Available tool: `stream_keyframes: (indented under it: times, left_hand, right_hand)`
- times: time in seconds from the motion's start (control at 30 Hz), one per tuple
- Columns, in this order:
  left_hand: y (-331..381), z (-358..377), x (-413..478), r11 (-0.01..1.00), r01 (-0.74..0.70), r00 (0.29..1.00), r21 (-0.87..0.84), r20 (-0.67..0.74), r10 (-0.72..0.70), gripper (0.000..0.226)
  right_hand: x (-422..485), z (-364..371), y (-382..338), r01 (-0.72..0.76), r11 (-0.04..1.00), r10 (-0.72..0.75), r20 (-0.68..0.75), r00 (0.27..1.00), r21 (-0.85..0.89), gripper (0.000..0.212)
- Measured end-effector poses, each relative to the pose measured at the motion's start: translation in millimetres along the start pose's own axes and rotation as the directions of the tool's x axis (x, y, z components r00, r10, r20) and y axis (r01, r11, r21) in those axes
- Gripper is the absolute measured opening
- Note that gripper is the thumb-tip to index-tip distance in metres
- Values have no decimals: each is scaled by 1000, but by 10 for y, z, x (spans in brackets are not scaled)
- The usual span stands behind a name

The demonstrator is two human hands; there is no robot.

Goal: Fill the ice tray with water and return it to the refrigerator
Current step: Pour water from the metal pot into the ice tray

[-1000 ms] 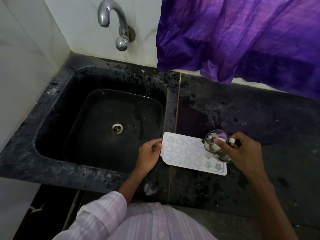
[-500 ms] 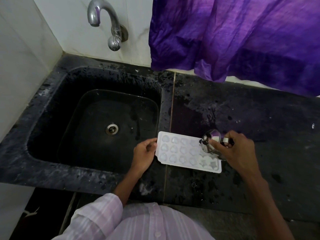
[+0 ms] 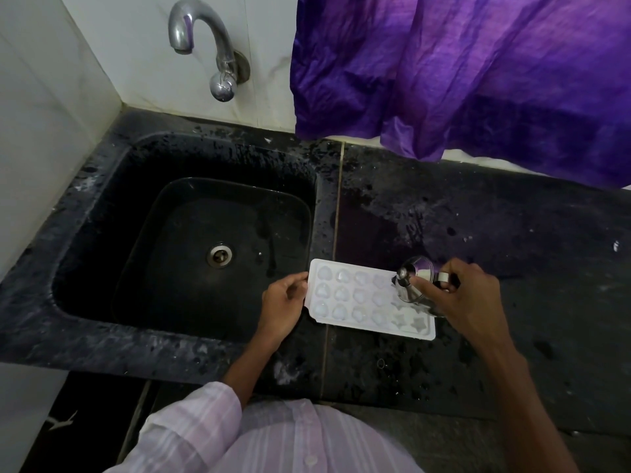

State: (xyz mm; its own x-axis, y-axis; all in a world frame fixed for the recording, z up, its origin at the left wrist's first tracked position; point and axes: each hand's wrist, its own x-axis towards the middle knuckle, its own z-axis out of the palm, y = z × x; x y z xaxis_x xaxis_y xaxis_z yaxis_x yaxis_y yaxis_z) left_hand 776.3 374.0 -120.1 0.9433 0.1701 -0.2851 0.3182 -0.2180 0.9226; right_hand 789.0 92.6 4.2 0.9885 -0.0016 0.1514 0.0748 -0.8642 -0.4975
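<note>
Your right hand [image 3: 467, 295] keeps the steel cup [image 3: 415, 285] tipped over the ice tray [image 3: 370, 298]; left hand [image 3: 283, 302] still pinches its edge. Prob. star cells left, hard to tell.

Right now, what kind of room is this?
Probably a kitchen: a black sink under a wall tap, a wet stone counter, and a white ice tray being filled.

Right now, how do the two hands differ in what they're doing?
The left hand pinches the short left edge of the white plastic ice tray, steadying it flat on the black stone counter. The right hand grips a small tilted steel jug above the tray's right end, not touching the tray. Both hands are closed on something over the counter.
</note>
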Motion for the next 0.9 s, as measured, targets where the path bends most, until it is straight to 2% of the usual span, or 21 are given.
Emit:
stream_keyframes:
  times: [0.57, 0.9]
  left_hand:
    - [32, 3, -25, 1000, 10, 1000, 1, -4, -10, 26]
    - [47, 23, -17, 999, 21, 1000, -28, -8, -21, 26]
  right_hand:
    - [-45, -83, 93, -107, 991, 110, -34, 993, 83, 45]
    - [-51, -128, 166, -63, 998, 63, -40, 997, 9, 47]
